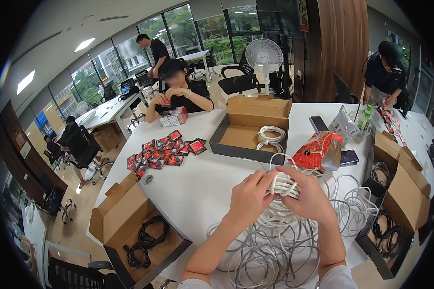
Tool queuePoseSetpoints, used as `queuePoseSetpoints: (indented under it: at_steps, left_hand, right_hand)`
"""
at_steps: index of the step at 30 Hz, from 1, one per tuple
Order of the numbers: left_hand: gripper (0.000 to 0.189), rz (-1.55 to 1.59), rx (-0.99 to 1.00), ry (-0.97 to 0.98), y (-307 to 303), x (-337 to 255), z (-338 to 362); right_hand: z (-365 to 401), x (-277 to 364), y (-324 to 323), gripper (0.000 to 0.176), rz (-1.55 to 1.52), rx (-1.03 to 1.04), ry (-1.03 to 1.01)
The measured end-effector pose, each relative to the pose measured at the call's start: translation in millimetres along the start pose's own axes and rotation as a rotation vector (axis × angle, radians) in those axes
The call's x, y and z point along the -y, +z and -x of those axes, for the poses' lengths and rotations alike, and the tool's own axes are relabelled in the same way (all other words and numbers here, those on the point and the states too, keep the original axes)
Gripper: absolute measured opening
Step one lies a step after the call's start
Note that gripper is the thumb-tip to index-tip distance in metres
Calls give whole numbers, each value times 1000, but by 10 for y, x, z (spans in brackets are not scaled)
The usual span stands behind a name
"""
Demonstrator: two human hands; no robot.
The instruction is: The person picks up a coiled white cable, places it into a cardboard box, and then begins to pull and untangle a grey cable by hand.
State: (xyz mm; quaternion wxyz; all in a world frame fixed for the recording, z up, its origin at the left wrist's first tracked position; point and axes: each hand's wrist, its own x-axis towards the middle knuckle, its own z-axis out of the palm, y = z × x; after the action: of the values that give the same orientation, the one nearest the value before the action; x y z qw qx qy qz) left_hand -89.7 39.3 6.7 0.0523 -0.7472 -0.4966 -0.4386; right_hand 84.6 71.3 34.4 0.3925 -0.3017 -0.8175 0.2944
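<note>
Between my two hands is a coiled bundle of white cable (285, 186). My left hand (252, 193) grips its left side, with the thumb and fingers closed round the loops. On the other side my right hand (309, 191) wraps the coil, fingertips near the top. One strand of the cable arches up above the hands. Below them, a loose heap of white and grey cable (275, 245) spreads over the table's near edge and to the right. Beyond the hands stands an open cardboard box (248, 150) with a finished-looking white cable coil (271, 137) inside.
Black cables lie in an open box (166, 262) at left; more cables sit in boxes (378, 241) at right. Small red packets (161, 154) cover the table's far left. A red bag (318, 150), phones (349, 157) and a bottle (365, 117) stand right. A person (185, 94) sits opposite.
</note>
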Motion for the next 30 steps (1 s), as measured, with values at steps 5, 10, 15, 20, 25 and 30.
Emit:
queuePoseSetpoints:
  at_steps: [5,10,15,20,25,30]
  left_hand:
    - [56,-10,16,-32,-5,-6,-3]
    - [55,-17,42,-29,41,42,18]
    - [51,126,1,-90,41,9,-3]
    - [54,291,-34,-131,45,7,-13]
    - [61,466,-41,-207,27,8,-32]
    - [63,499,-22,-170,31,34,-28]
  right_hand:
    - [-3,-16,15,54,-3,-14,-28]
    - [-13,6,-7,49,-59,30,35]
    - [-39,-53,-15,47,-150,95,126]
    - [-65,-155,-26,46,-351,157,132]
    - [-78,-132,-67,43,-444,207,221]
    - [-88,-179,-82,36,-441,204,176]
